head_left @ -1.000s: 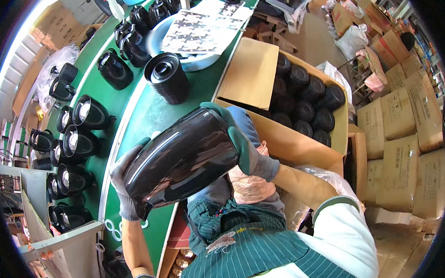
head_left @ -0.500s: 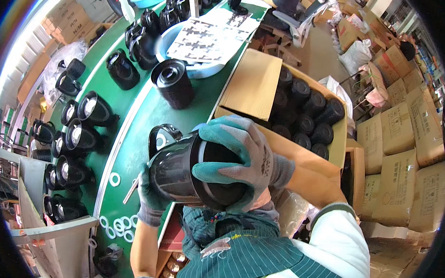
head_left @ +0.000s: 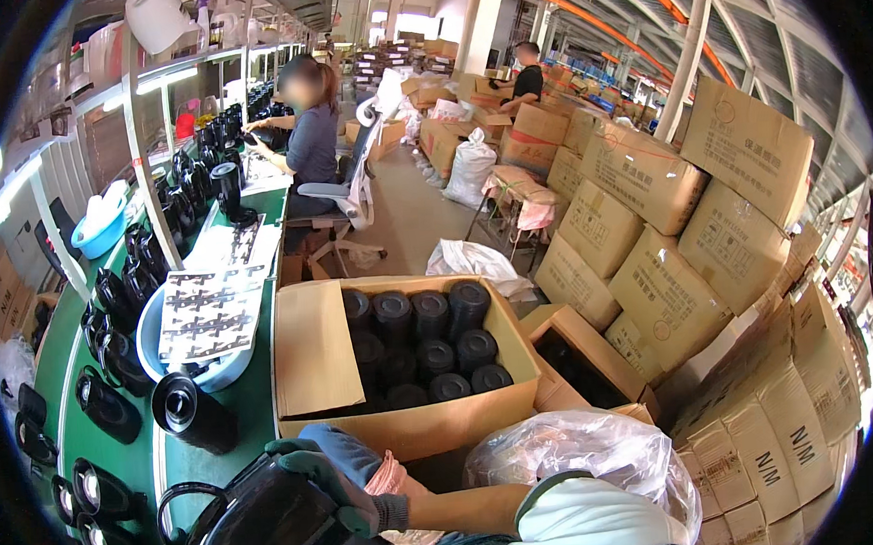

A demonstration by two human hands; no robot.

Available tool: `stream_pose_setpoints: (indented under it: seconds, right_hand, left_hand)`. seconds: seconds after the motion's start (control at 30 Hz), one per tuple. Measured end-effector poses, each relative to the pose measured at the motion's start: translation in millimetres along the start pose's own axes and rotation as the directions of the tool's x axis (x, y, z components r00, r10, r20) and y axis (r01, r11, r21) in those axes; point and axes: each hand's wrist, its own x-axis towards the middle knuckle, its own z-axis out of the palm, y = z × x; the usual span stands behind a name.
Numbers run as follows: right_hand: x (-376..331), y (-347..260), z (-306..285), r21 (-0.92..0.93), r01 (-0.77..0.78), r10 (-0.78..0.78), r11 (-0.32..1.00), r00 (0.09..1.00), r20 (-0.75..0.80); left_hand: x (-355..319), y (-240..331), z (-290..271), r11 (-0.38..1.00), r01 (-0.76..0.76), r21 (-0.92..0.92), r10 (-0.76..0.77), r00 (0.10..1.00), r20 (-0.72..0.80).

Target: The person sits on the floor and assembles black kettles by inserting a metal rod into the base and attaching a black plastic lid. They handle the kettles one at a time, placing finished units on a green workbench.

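At the lower left, my right hand (head_left: 334, 486), in a grey and green glove, is wrapped round a black glossy jug (head_left: 267, 523). The jug lies tilted, with its looped handle toward the left, and the lower edge of the view cuts it off. My left hand does not show. Just beyond the jug, a black cylindrical jug body (head_left: 191, 415) stands on the green work surface (head_left: 226, 465).
An open carton (head_left: 443, 413) of black cylindrical parts stands beside the bench. Behind the jug body, printed sheets (head_left: 209, 316) lie over a blue basin (head_left: 152, 338). Clear plastic wrapping (head_left: 581, 456) bulges near my right arm. Stacked cartons (head_left: 666, 282) line the right; a co-worker (head_left: 312, 132) sits farther along.
The view has swung up and to the right, bringing the aisle and co-workers into sight. My right hand stays on the jug; my left hand has dropped out of view.
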Motion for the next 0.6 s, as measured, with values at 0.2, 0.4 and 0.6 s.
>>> stream_pose_setpoints:
  seconds: [0.2, 0.4, 0.6]
  right_hand:
    - [44.5, 43.1, -22.5, 0.213, -0.282, 0.233, 0.936, 0.946, 0.226]
    - [82.6, 90.5, -28.3, 0.311, -0.496, 0.347, 0.811, 0.835, 0.426]
    - [48.3, 76.6, -46.5, 0.552, -0.569, 0.405, 0.61, 0.822, 0.4]
  left_hand:
    - [2.5, -96.4, -51.7, 0.985, 0.019, 0.169, -0.02, 1.0, 0.006]
    - [59.2, -20.5, -46.2, 0.835, -0.095, 0.542, 0.169, 0.982, -0.087]
    - [188.7, -78.7, -49.1, 0.638, -0.062, 0.767, 0.087, 0.996, 0.008]
